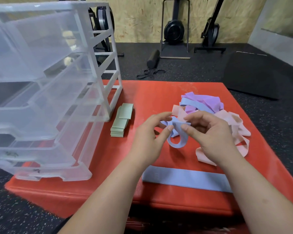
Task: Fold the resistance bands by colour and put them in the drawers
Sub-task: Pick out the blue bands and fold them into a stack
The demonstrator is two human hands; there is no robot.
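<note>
1. Hanging between the two hands, a light blue band (176, 132) is held just above the red pad (159, 95), near its middle. Its upper part is bunched and doubled over, and a loose loop droops towards the pad.
2. The band's left part is gripped by the left hand (149, 137) between thumb and curled fingers. The doubled edge on the right is pinched by the right hand (210, 132) between thumb and forefinger. Neither hand is released.
3. The band lies directly between the hands, with its long axis running roughly left to right, though it is crumpled. Both hands are equally close to it. It is judged that the slack must be drawn out along that line before a clean fold can be pressed.
4. A second blue band (184, 180) is laid flat on the near side of the pad, its length also left to right, with its right end hidden under the right forearm.
5. A tangled pile (203, 103) of purple, blue and pink bands is seen to the far right, just beyond the right hand.
6. A stack of folded green bands (121, 122) is set to the left, just beside the clear drawer unit (98, 68). The drawers are pulled forward, and the green stack is not yet placed inside.
</note>
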